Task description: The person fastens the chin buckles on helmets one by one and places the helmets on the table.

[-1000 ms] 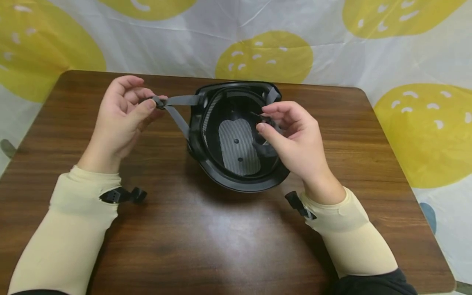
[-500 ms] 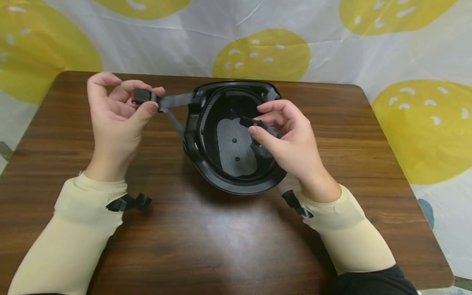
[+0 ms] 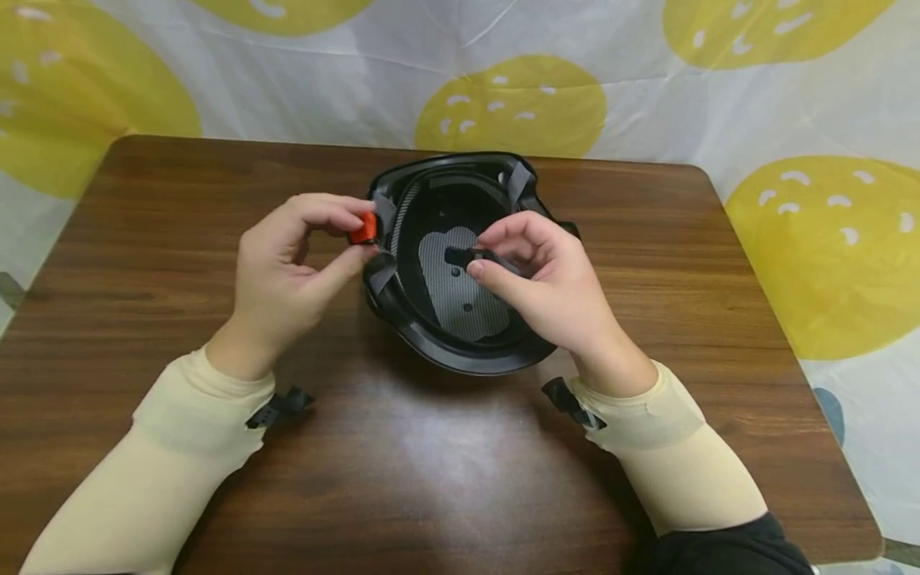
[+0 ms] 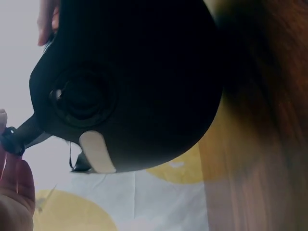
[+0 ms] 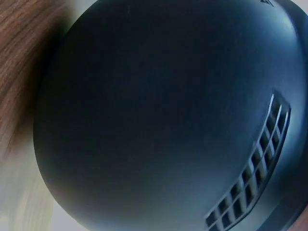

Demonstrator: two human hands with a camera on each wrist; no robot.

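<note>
Two hands work over a black helmet (image 3: 460, 319) that lies upside down near the middle of the wooden tabletop (image 3: 431, 463), its padded inside facing up. Left hand (image 3: 287, 267): its grip pinches an orange-red buckle piece (image 3: 364, 228) between thumb and forefinger, right at the helmet's left rim. Right hand (image 3: 553, 279): its grip pinches the black buckle piece (image 3: 460, 256) over the helmet's hollow, fingers curled. Both buckle halves stand near each other, not touching. Cream sleeves (image 3: 668, 447) cover both forearms.
</note>
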